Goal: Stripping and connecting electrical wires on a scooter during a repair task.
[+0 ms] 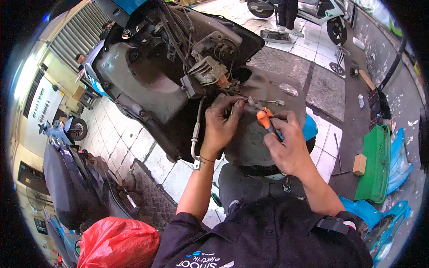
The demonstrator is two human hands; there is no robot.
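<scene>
My left hand [221, 117] pinches a thin wire [232, 109] beside the dark, dismantled scooter body [129, 76]. Just to the right, my right hand [286, 143] grips orange-and-black pliers [263, 119], their metal jaws pointing toward the wire near my left fingertips; whether the jaws touch it I cannot tell. A small white connector [278, 102] lies on the grey scooter panel [259, 143] above the pliers. A metal bracket assembly with wiring [206, 71] sits above my hands. A silver bent tube [195, 134] runs down beside my left wrist.
A parked scooter [67, 178] with a red plastic bag [116, 243] is at lower left. Green [371, 165] and blue panels [400, 165] lean along the right wall, near a small cardboard box [359, 164]. Other people [286, 15] and scooters [321, 18] are in the background.
</scene>
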